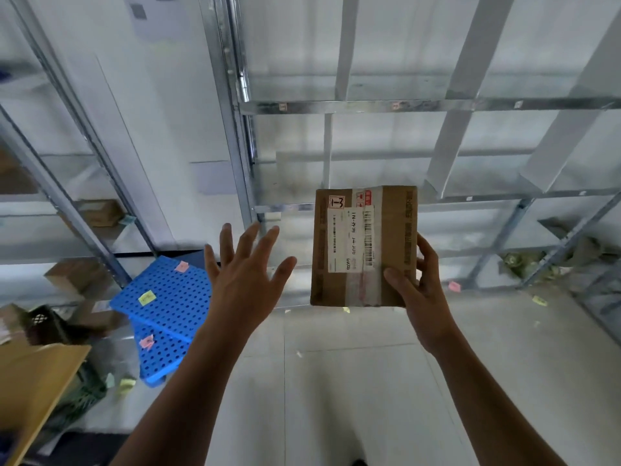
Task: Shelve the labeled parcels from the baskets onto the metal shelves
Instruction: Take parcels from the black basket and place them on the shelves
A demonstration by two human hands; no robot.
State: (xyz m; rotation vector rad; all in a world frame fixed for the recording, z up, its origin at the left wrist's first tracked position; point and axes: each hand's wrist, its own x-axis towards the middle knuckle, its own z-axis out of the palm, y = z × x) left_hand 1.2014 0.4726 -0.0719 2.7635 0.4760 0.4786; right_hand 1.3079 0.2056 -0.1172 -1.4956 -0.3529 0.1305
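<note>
A brown cardboard parcel (364, 247) with a white barcode label and clear tape is held upright in front of the metal shelves (369, 105). My right hand (415, 287) grips its lower right corner, thumb on the front face. My left hand (243, 274) hovers to the parcel's left with its fingers spread, holding nothing and not touching the box. The shelf bays straight ahead hold no parcels, and small tags sit on the shelf rails.
Blue perforated plastic panels (161, 311) with sticky notes lean on the floor at the left. A dark basket (50, 324) and a tan cardboard sheet (33, 391) sit at the lower left. Another shelf unit (77, 183) at left holds boxes. Paper scraps litter the floor.
</note>
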